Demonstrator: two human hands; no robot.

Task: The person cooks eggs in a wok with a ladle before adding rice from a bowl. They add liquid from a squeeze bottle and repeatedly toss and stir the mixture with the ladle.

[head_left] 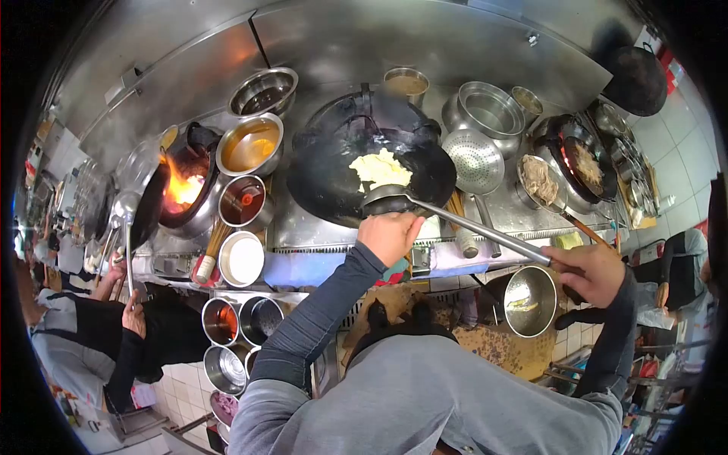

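A large black wok [326, 178] sits in front of me with yellow scrambled egg [381, 168] in it. My left hand [387, 236] is closed at the wok's near edge; the part it grips is hidden under the fingers. My right hand [588, 273] is wrapped round the end of a long metal ladle [478, 229]. The ladle's bowl rests inside the wok, beside the near side of the egg. Just right of the wok lies a perforated strainer [473, 161], its handle toward me.
Metal bowls of amber liquid [250, 145] and red liquid [243, 201] stand left, near an open flame [184, 189]. A co-worker [91, 334] holds a ladle there. To the right are a stockpot [491, 110], a skimmer with food [538, 180] and another wok [582, 163].
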